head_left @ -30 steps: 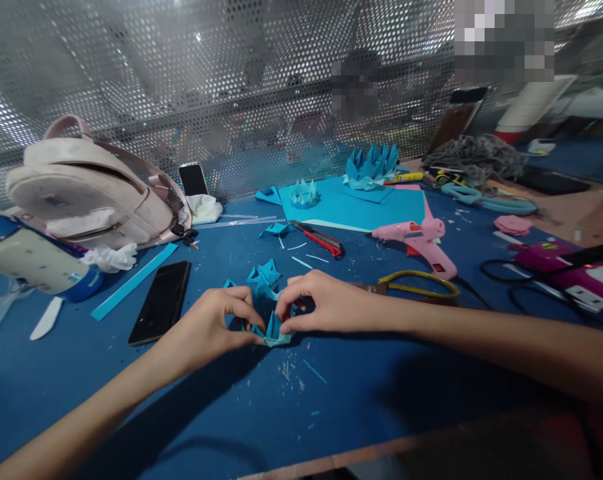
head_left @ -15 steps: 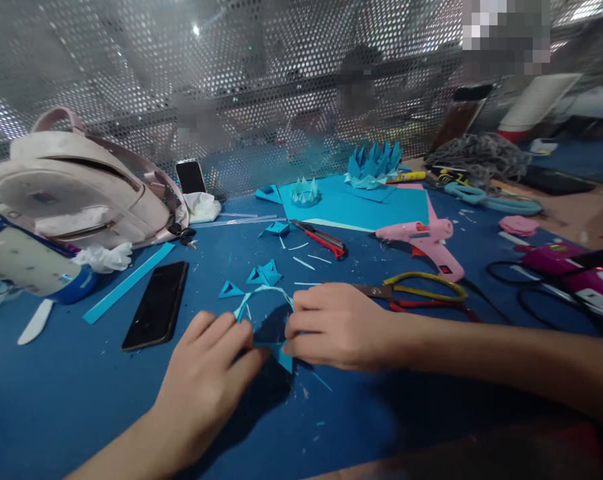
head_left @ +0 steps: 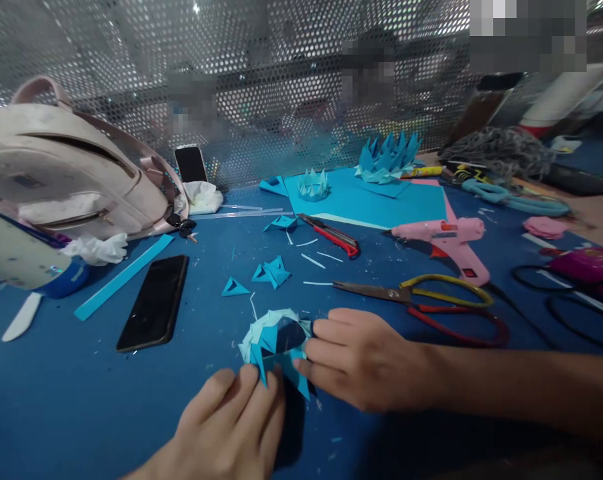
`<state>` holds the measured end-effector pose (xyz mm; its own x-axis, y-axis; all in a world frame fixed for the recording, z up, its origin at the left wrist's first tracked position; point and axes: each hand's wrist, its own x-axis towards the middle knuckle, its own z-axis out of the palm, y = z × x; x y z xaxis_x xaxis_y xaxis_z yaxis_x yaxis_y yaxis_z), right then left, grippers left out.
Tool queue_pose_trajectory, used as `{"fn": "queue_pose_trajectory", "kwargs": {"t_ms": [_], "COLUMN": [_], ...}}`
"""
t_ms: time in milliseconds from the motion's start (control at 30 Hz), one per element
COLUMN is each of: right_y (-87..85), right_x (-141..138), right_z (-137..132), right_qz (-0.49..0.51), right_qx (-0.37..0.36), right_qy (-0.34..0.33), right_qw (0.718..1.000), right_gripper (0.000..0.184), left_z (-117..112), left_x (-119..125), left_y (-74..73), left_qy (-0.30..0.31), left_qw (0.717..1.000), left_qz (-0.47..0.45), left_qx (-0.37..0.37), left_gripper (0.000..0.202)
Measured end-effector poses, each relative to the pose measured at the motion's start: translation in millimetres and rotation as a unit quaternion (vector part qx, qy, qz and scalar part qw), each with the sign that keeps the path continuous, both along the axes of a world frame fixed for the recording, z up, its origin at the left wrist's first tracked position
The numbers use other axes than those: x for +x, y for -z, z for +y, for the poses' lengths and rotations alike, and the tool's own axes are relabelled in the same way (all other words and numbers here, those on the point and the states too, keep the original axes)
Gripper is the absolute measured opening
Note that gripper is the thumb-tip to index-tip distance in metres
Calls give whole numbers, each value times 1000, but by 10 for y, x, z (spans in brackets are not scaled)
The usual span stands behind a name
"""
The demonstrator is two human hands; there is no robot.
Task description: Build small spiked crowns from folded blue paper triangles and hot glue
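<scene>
A ring of folded light and bright blue paper (head_left: pixel 269 327), with pointed pieces on it, is tilted just above the table between my hands. The fingers of my left hand (head_left: pixel 234 423) close on its near edge, the thumb hidden beneath or behind the paper. On the other side, my right hand (head_left: pixel 364 360) pinches the ring between curled fingers and thumb. Beyond it lie a folded blue triangle (head_left: pixel 235 287) and a pair of joined folded pieces (head_left: pixel 272 272). Scissors (head_left: pixel 406 293) with yellow and red handles rest past my right hand.
A red utility knife (head_left: pixel 330 235) and pink glue gun (head_left: pixel 444 235) lie farther back. Blue sheets (head_left: pixel 341 207) carry a small paper crown (head_left: pixel 313 185) and a bigger one (head_left: pixel 387 159). A phone (head_left: pixel 154 303), blue strip (head_left: pixel 124 277) and backpack (head_left: pixel 76 167) are at left.
The paper ring has tipped, so more of its pale folded outside shows. Both hands sit lower in view, and my left hand has turned, its fingers now at the ring's near edge.
</scene>
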<state>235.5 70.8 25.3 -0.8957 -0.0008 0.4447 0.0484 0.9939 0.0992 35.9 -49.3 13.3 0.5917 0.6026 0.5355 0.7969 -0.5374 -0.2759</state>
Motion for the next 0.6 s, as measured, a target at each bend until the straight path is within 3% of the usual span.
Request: {"fn": "queue_pose_trajectory", "kwargs": {"t_ms": [600], "right_y": [19], "right_x": [26], "right_z": [-35], "right_qz": [-39], "right_qx": [-53], "right_qy": [30], "right_qw": [997], "right_gripper": [12], "left_z": [57], "left_x": [-5], "left_y": [3], "left_qy": [2], "left_qw": [1000], "left_qz": [-24], "left_qx": [-14], "left_gripper": [31]}}
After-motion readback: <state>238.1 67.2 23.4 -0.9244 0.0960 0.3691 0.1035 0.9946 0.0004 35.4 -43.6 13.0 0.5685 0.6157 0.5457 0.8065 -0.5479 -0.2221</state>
